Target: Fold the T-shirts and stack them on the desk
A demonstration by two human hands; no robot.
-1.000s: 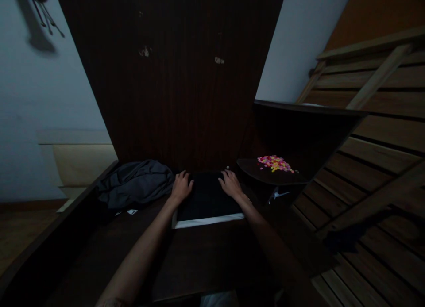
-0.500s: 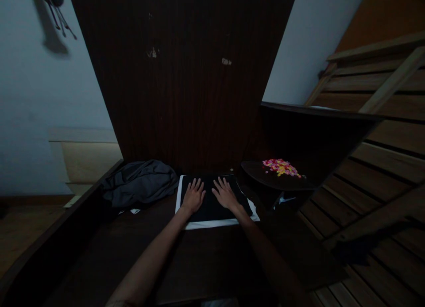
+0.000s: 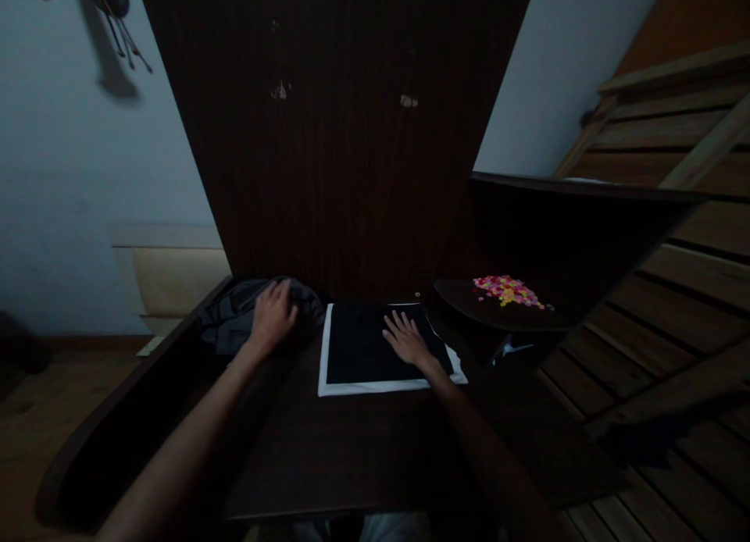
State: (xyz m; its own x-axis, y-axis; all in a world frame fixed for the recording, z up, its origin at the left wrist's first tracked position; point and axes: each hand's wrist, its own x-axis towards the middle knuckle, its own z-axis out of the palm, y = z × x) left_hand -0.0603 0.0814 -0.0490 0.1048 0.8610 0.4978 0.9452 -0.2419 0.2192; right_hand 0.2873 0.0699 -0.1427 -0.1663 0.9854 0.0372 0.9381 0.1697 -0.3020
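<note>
The black sheet (image 3: 357,351) lies flat on the bench (image 3: 345,448), in front of the tall dark panel (image 3: 333,175). A white cloth (image 3: 375,387) lies beneath it and shows along its left, near and right edges; at the right corner the white edge is uneven. The right hand (image 3: 405,339) rests palm down on the right half of the black sheet, fingers open and spread, gripping nothing. The left hand (image 3: 273,317) is at the crumpled grey cloth (image 3: 226,323), left of the sheet, its fingers slightly bent; whether they grip the fabric cannot be told. To the right, a low rounded shelf (image 3: 454,298) carries a heap of small pink, red and yellow pieces (image 3: 508,290). Below the shelf is a pale, thin object (image 3: 511,349), too dim to identify.
</note>
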